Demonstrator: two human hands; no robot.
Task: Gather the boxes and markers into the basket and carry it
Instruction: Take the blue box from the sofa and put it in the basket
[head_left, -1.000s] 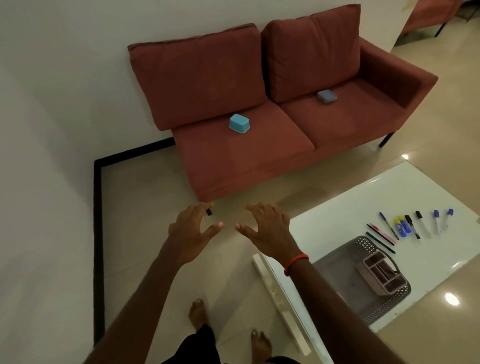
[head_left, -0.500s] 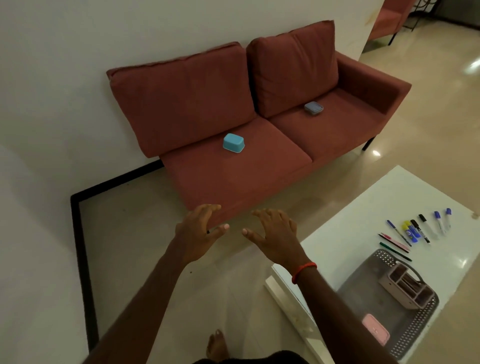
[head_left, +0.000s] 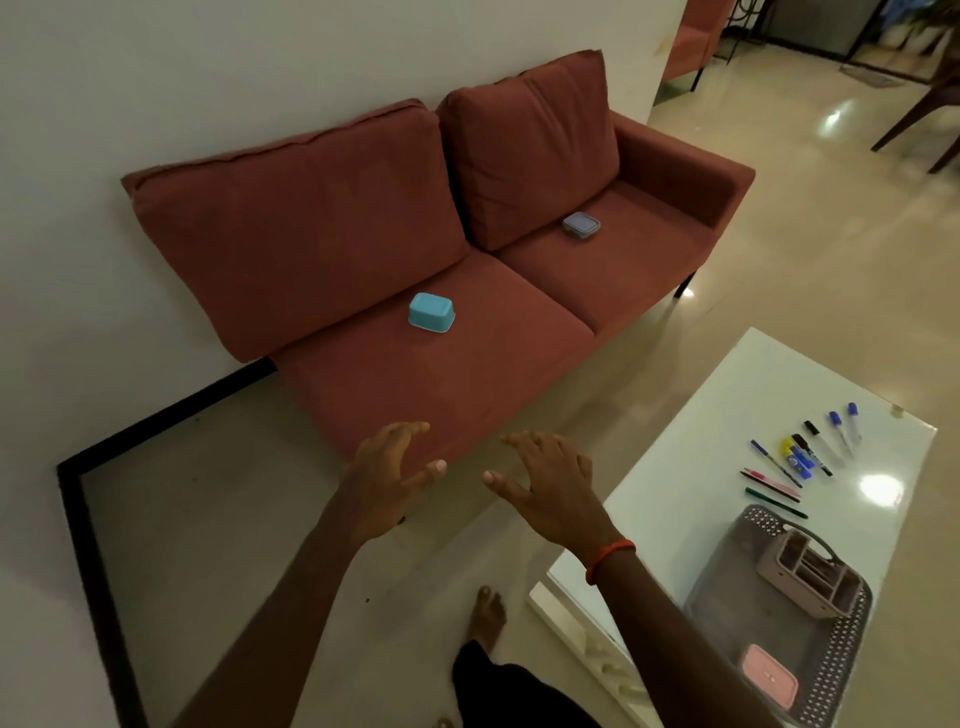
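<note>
Rust-red sofa (head_left: 467, 291) carries a blue box (head_left: 431, 312) and a grey lidded box (head_left: 581, 225), both well beyond our fingers (head_left: 415, 428). Left hand (head_left: 387, 480) and right hand (head_left: 550, 491) hover spread, holding nothing. Risks, we judge: forgetting the grey box, or scattering markers (head_left: 800, 457) beside the basket (head_left: 852, 654) on the tabletop (head_left: 701, 441).
</note>
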